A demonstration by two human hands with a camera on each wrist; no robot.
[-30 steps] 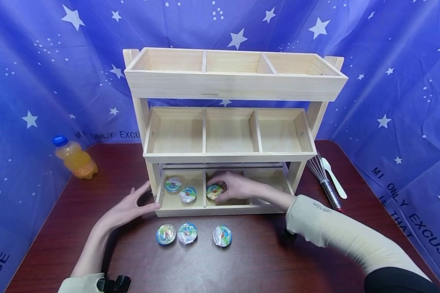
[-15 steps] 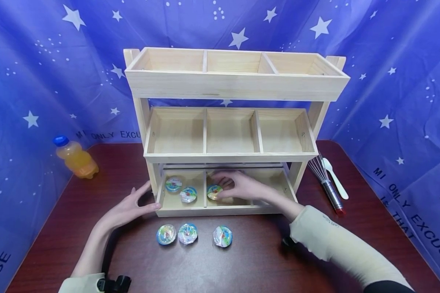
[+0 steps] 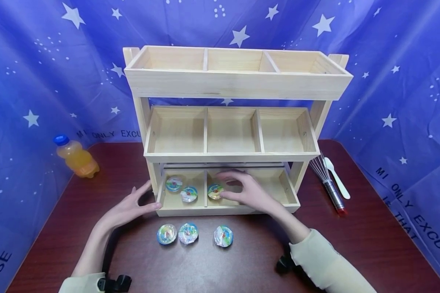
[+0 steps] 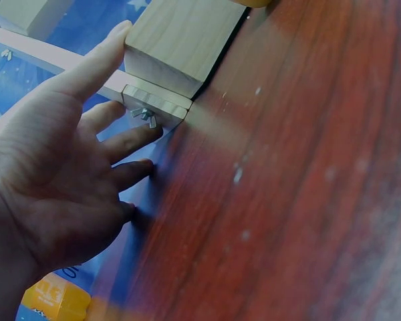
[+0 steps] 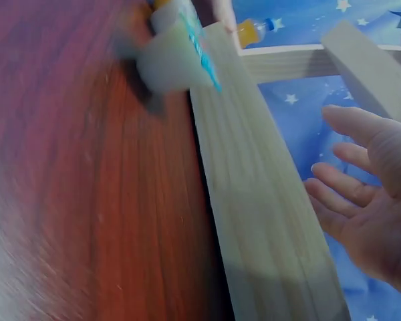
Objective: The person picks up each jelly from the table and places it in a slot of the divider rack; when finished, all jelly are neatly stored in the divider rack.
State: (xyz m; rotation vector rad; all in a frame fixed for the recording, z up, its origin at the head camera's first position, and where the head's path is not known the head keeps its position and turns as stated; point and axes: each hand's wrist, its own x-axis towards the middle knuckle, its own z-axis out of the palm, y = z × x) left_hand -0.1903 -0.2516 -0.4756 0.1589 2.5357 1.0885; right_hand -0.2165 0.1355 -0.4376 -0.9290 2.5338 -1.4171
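Observation:
A small foil-lidded jelly cup (image 3: 215, 191) sits in the middle compartment of the wooden rack's bottom tray (image 3: 205, 211). Just to its right is my right hand (image 3: 252, 193), its fingers loosely bent and parted, holding nothing; the right wrist view shows that same hand (image 5: 381, 180) with relaxed fingers beside the tray's front board (image 5: 254, 187). Two more cups, one at the back (image 3: 174, 184) and one nearer the divider (image 3: 189, 194), lie in the left compartment. Against the tray's left end rests my left hand (image 3: 126, 207), fingers spread, near a wing nut (image 4: 146, 115).
Three similar cups lie on the table before the rack: a left one (image 3: 166, 234), a middle one (image 3: 188, 233) and a right one (image 3: 223, 236). An orange drink bottle (image 3: 77, 158) stands at left. A whisk (image 3: 330, 187) and a white spatula (image 3: 337, 179) lie at right.
My right hand has let go of the cup in the middle compartment and drawn back to the right, its fingers opening. The left hand stays in place.

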